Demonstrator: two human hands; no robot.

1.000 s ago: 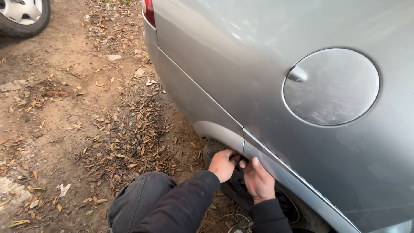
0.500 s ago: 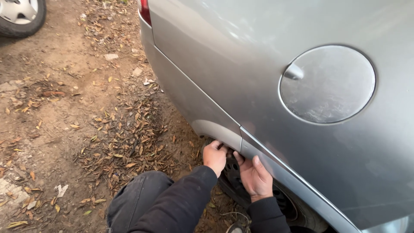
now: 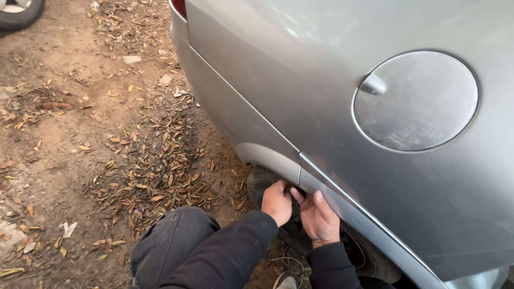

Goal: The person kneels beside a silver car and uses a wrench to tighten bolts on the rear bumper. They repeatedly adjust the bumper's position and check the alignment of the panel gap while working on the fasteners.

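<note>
I look down at the rear side of a silver car (image 3: pixel 332 85) with a round fuel flap (image 3: pixel 416 100). My left hand (image 3: pixel 277 202) reaches under the wheel arch edge (image 3: pixel 267 156), fingers curled onto something dark at the top of the black tyre (image 3: pixel 261 183). Beside it, my right hand (image 3: pixel 318 219) touches the same spot, thumb up against the arch lip. What the fingers grip is hidden under the bodywork. Both forearms wear dark sleeves.
My knee in dark trousers (image 3: pixel 171 241) is bent over bare dirt strewn with dry leaves (image 3: pixel 150 171). Another vehicle's tyre (image 3: pixel 20 12) shows at the top left. A shoe tip (image 3: pixel 286 279) sits at the bottom edge.
Both hands have shifted slightly up toward the wheel arch lip and stay together at the tyre top. The view has drifted a little.
</note>
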